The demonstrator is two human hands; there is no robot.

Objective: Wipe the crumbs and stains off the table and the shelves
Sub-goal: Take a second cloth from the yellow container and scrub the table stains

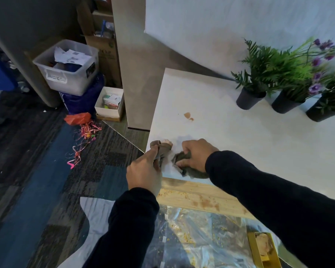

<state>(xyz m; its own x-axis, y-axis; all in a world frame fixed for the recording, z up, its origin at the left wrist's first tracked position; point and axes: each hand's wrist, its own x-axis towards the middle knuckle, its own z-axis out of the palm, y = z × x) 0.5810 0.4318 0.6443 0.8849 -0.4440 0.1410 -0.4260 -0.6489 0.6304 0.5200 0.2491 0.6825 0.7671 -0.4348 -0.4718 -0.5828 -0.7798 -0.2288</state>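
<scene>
A white table top carries a brown stain near its left side. My left hand grips one end of a brownish-grey cloth at the table's near left corner. My right hand grips the other bunched end of the cloth and presses it on the table. A damp streak shows around the cloth. Below the table edge a wooden shelf holds yellow crumbs and brown stains.
Three dark pots of plants stand along the table's far right. A clear plastic sheet with crumbs covers the floor below, beside a yellow box. On the floor at left are a plastic bin, a white box and ribbons.
</scene>
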